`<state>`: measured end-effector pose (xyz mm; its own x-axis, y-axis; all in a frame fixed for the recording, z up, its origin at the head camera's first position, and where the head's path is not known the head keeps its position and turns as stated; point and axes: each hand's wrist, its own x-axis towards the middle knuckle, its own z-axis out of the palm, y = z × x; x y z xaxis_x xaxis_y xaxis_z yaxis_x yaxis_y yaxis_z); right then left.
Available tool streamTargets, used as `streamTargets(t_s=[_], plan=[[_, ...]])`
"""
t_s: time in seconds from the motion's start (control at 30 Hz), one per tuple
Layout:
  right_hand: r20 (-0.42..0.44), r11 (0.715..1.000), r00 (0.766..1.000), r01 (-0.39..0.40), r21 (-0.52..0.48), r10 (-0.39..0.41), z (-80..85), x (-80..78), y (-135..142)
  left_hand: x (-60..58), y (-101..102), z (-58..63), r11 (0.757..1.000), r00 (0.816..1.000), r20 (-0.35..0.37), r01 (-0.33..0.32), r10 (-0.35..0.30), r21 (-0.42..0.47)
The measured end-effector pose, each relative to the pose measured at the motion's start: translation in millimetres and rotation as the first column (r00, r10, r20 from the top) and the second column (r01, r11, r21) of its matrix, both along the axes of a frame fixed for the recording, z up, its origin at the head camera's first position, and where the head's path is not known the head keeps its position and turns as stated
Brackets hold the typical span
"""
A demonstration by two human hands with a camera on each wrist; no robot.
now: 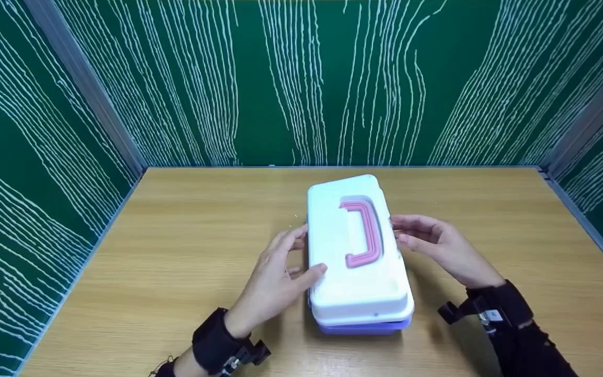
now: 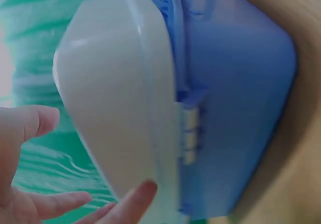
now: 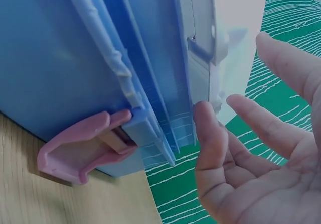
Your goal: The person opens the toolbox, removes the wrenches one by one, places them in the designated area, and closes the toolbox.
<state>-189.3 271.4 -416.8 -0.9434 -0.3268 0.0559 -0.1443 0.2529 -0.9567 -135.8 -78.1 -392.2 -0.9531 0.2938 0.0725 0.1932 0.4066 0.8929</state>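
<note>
**Box [image 1: 356, 277] set lengthwise between two hands, the parted lid edge on the right**

The box is stood on the wooden table [image 1: 202, 235], with its long axis run away from the person and tipped slightly to the left at its far end. It is flanked on both long sides: by the left hand [image 1: 275, 280] and by the right hand [image 1: 437, 241].

The governing relation is judged to be found on the right. There the white lid [image 1: 356, 230] is parted from the blue base [image 3: 45, 43], and the pink latch [image 3: 83, 128] is hung down clear of the lid. The right hand is nearer to this gap; its fingers are spread, one being bent with its tip at the lid's rim.

On the opposite long side a hinge [image 2: 190, 136] is shown. The left hand is spread there, its thumb above the lid and nothing pinched; whether the lid is actually touched cannot be told from the blurred left wrist view.
</note>
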Motion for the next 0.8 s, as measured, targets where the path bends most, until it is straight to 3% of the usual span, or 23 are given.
streamTargets(t_s=[0.17,0.27,0.3,0.37,0.5,0.67,0.8], plan=[[-0.013,1.000,1.000,0.018,0.018,-0.018,4.8,2.3,-1.7,18.5,16.0,14.4,0.987,0.981,-0.190,-0.006,-0.026,-0.164],[-0.027,0.999,0.999,0.027,0.024,-0.026,6.7,3.8,-2.6,29.8,28.0,19.1,0.965,0.949,-0.307,-0.011,-0.072,-0.261],[-0.032,0.999,0.999,0.027,0.022,-0.027,7.2,4.2,-2.8,33.0,31.7,19.7,0.957,0.930,-0.355,-0.014,-0.095,-0.291],[-0.034,1.000,0.999,0.025,0.012,-0.025,8.0,4.9,-3.3,39.8,38.3,20.6,0.931,0.882,-0.450,-0.033,-0.144,-0.363],[-0.041,1.000,0.999,0.027,-0.003,-0.027,9.9,6.1,-4.4,48.2,52.4,19.7,0.874,0.760,-0.606,-0.107,-0.235,-0.474],[-0.055,0.999,0.998,0.038,-0.011,-0.038,11.2,7.2,-5.8,53.7,71.2,14.5,0.799,0.615,-0.719,-0.229,-0.324,-0.556],[-0.068,0.999,0.997,0.043,-0.019,-0.044,11.9,7.9,-6.8,54.6,84.3,9.5,0.747,0.498,-0.793,-0.362,-0.351,-0.558]])
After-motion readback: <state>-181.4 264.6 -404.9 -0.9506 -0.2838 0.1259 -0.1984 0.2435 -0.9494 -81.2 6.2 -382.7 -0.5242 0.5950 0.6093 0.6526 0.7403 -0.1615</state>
